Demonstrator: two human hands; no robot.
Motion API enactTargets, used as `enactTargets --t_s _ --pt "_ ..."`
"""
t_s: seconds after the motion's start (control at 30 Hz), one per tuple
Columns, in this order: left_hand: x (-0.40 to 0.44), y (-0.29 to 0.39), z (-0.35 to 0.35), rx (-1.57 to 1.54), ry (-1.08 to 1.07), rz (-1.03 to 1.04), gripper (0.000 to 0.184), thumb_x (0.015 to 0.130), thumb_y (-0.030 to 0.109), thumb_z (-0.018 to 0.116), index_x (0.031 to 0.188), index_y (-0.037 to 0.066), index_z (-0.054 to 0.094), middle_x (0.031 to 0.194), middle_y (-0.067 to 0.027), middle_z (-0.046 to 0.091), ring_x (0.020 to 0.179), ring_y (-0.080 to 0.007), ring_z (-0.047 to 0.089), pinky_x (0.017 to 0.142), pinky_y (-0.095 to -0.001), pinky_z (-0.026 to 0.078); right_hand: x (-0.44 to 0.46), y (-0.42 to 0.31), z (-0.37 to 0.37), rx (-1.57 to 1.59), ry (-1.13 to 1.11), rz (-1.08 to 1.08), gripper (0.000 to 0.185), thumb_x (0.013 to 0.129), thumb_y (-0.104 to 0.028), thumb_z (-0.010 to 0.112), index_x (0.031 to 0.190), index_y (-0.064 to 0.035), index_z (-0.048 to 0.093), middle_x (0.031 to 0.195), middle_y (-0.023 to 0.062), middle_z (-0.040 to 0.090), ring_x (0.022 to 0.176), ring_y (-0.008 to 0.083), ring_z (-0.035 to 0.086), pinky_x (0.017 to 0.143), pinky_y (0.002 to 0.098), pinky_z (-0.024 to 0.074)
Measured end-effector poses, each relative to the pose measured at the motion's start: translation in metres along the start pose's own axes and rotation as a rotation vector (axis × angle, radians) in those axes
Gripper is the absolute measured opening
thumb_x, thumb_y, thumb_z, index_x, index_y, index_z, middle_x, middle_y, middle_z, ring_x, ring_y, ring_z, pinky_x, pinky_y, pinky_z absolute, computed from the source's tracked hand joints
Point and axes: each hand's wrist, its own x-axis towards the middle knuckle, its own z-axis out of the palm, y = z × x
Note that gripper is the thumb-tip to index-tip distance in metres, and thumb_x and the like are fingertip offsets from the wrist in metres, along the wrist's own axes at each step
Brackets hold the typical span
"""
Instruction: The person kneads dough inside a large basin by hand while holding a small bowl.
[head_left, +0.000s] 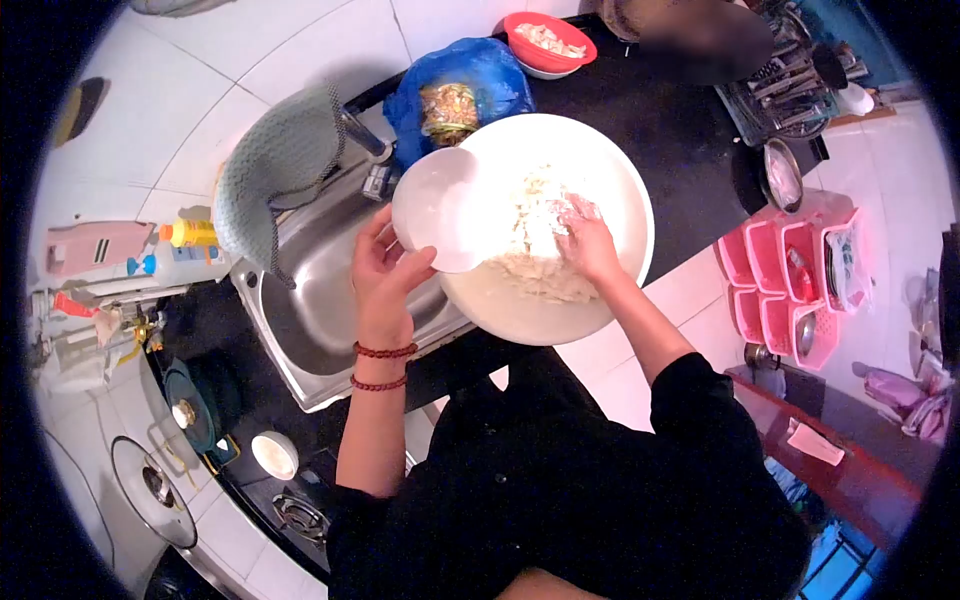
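My left hand (384,268), with two red bead bracelets at the wrist, grips a small white bowl (432,212) by its side. The bowl is tilted over the left rim of a large white basin (622,180). Inside the basin lies a pale, crumbly mass of flour or rough dough (540,268). My right hand (588,240) is in the basin with its fingers bent into this mass, and white bits cling to them. Bright glare washes out part of the basin, so whether anything flows from the bowl cannot be seen.
A steel sink (325,310) lies left of the basin, with a grey-green cloth (270,170) over its tap side. Behind stand a blue plastic bag (505,75) with food and a red bowl (520,50) of pale pieces. Pink baskets (770,265) stand at right, a dark pot (195,400) at left.
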Motion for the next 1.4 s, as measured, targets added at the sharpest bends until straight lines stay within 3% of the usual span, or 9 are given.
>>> enactTargets --t_s 0.13,0.4,0.63,0.83,0.9,1.03,1.23,1.27,1.4 --pt "0.007 -0.007 0.008 0.008 0.014 -0.004 0.063 0.074 0.001 0.071 0.131 0.006 0.044 0.12 -0.0105 0.054 0.107 -0.0191 0.056 0.079 -0.0332 0.056 -0.001 -0.002 0.007 -0.011 0.029 0.061 0.046 0.074 -0.007 0.066 0.12 -0.0108 0.061 0.133 0.0184 0.051 0.122 0.0357 0.047 0.103 0.0404 0.0405" --pt "0.015 -0.015 0.01 0.234 0.037 0.159 0.069 0.066 0.001 0.079 0.127 0.004 0.047 0.117 -0.006 0.055 0.106 -0.0166 0.053 0.095 -0.0311 0.044 0.0 -0.004 0.008 -0.055 0.035 0.041 0.047 0.074 -0.007 0.066 0.121 -0.0112 0.061 0.131 0.0206 0.05 0.121 0.037 0.047 0.1 0.0411 0.0419" --pt "0.007 -0.018 0.003 0.125 0.034 0.124 0.065 0.069 -0.001 0.075 0.128 0.005 0.047 0.119 -0.0073 0.055 0.106 -0.0171 0.054 0.09 -0.0332 0.049 0.0 0.004 0.015 -0.103 -0.008 0.031 0.048 0.077 -0.007 0.064 0.124 -0.0103 0.057 0.129 0.0208 0.051 0.12 0.0366 0.046 0.098 0.041 0.0433" --pt "-0.016 -0.013 -0.029 -0.045 0.064 -0.042 0.057 0.081 0.008 0.06 0.135 0.009 0.041 0.128 -0.0107 0.052 0.115 -0.0258 0.054 0.089 -0.0426 0.052 0.035 0.03 0.027 0.624 0.028 0.27 0.058 0.081 -0.02 0.067 0.133 -0.0061 0.044 0.13 0.0194 0.049 0.12 0.0346 0.048 0.092 0.0464 0.0464" --pt "-0.027 -0.012 -0.04 -0.156 0.118 -0.089 0.06 0.08 0.006 0.062 0.135 0.01 0.04 0.127 -0.0103 0.053 0.116 -0.0257 0.054 0.086 -0.0422 0.053 0.054 -0.009 -0.005 -0.122 0.079 0.229 0.061 0.075 -0.026 0.073 0.128 -0.0068 0.05 0.134 0.0208 0.046 0.122 0.0385 0.046 0.098 0.0477 0.0429" --pt "-0.049 -0.009 -0.051 -0.137 0.187 -0.118 0.057 0.08 0.005 0.058 0.134 0.008 0.04 0.129 -0.0106 0.052 0.116 -0.0264 0.053 0.09 -0.0439 0.051 0.089 -0.02 0.013 -0.297 -0.08 0.343 0.066 0.073 -0.03 0.075 0.131 -0.0105 0.048 0.131 0.0191 0.048 0.12 0.0374 0.048 0.092 0.0474 0.0473" --pt "-0.067 -0.015 -0.067 -0.204 0.192 -0.122 0.057 0.081 0.002 0.057 0.135 0.007 0.04 0.128 -0.0123 0.052 0.115 -0.0273 0.054 0.09 -0.0444 0.051 0.085 -0.021 0.001 -0.249 -0.301 0.095 0.057 0.071 -0.021 0.074 0.123 -0.0077 0.054 0.124 0.0206 0.054 0.107 0.0393 0.056 0.089 0.0439 0.0489" --pt "-0.068 -0.014 -0.067 -0.219 0.179 -0.115 0.057 0.081 0.002 0.057 0.135 0.006 0.04 0.127 -0.0126 0.052 0.115 -0.0274 0.054 0.09 -0.0443 0.052 0.066 -0.03 -0.008 -0.266 -0.197 -0.033 0.052 0.071 -0.018 0.073 0.118 -0.0052 0.057 0.122 0.0221 0.055 0.109 0.0391 0.055 0.091 0.0446 0.0475" --pt "-0.073 -0.018 -0.076 -0.23 0.202 -0.107 0.057 0.08 0.002 0.058 0.135 0.006 0.04 0.127 -0.0125 0.052 0.114 -0.0276 0.055 0.089 -0.044 0.053 0.063 0.03 -0.016 -0.103 -0.196 -0.017 0.045 0.073 -0.017 0.068 0.115 -0.0039 0.059 0.124 0.0224 0.055 0.121 0.0365 0.049 0.096 0.0417 0.0449"
